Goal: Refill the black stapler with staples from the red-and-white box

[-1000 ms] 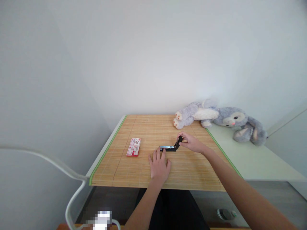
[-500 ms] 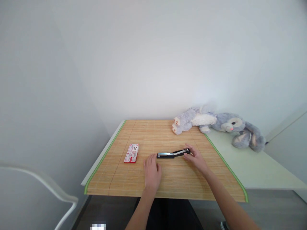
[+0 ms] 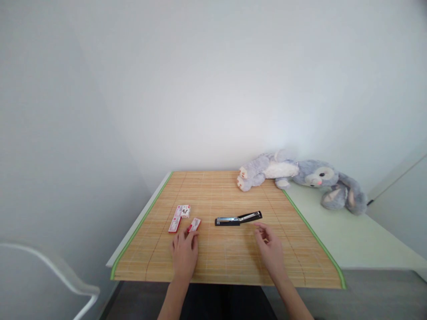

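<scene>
My left hand (image 3: 184,254) has its fingertips closed on one small red-and-white staple box (image 3: 195,225), which sits at an angle on the mat. Just left of it, several similar staple boxes (image 3: 178,218) stay grouped together, slightly apart from the held one. A black stapler (image 3: 228,220) lies opened out in the middle, its metal magazine exposed. Below the stapler's right end, my right hand (image 3: 269,247) hovers with loosely curled fingers, apart from it and holding nothing that I can see.
The bamboo mat (image 3: 213,191) with green edging covers much of the white table (image 3: 336,218). A grey plush rabbit (image 3: 300,173) lies across the back right, against the wall. A white curved rail (image 3: 50,262) is at lower left.
My left hand has moved left from beside the stapler and pulled one staple box out of the group. My right hand has let go of the stapler and drawn back towards me.
</scene>
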Tool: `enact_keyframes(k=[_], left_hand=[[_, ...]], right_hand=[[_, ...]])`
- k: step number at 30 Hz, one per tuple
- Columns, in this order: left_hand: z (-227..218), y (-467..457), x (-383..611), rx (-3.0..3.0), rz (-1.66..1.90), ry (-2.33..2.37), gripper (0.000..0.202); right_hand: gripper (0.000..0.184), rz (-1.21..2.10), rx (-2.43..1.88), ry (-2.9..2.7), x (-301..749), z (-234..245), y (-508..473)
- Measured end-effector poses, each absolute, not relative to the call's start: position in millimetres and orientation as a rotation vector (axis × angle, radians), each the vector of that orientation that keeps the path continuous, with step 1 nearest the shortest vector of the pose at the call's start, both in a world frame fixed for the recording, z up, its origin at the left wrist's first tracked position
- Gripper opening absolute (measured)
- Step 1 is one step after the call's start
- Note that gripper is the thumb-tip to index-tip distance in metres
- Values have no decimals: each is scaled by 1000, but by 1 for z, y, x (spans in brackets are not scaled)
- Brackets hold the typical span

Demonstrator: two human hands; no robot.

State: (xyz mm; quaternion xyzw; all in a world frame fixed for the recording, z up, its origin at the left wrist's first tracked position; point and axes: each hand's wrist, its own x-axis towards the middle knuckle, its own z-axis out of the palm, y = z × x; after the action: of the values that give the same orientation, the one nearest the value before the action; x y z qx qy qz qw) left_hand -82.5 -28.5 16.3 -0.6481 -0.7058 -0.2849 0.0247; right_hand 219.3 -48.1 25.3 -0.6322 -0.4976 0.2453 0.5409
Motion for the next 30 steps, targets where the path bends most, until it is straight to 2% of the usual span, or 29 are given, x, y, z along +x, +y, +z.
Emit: enact_keyframes(k=[7, 13, 16, 24, 30], left_hand=[[18, -36, -53, -2580, -1275, -2010, 24], [23, -26, -27, -2886, -1426, -1893, 36], [22, -15, -30, -2883, -1432, -1908, 45], [16, -9, -37, -2889, -1417, -1911, 54], [13, -8, -37, -2909, -1414, -1896, 55]], right_hand=[[47, 1012, -1494, -1463, 172, 13, -30], [39, 1089, -1570, -1478, 173, 20, -14], [37, 1055, -1632, -1469, 187, 30, -12], [29, 773, -1782, -1515, 216, 47, -18], [16, 509, -1781, -2111, 176, 63, -3]])
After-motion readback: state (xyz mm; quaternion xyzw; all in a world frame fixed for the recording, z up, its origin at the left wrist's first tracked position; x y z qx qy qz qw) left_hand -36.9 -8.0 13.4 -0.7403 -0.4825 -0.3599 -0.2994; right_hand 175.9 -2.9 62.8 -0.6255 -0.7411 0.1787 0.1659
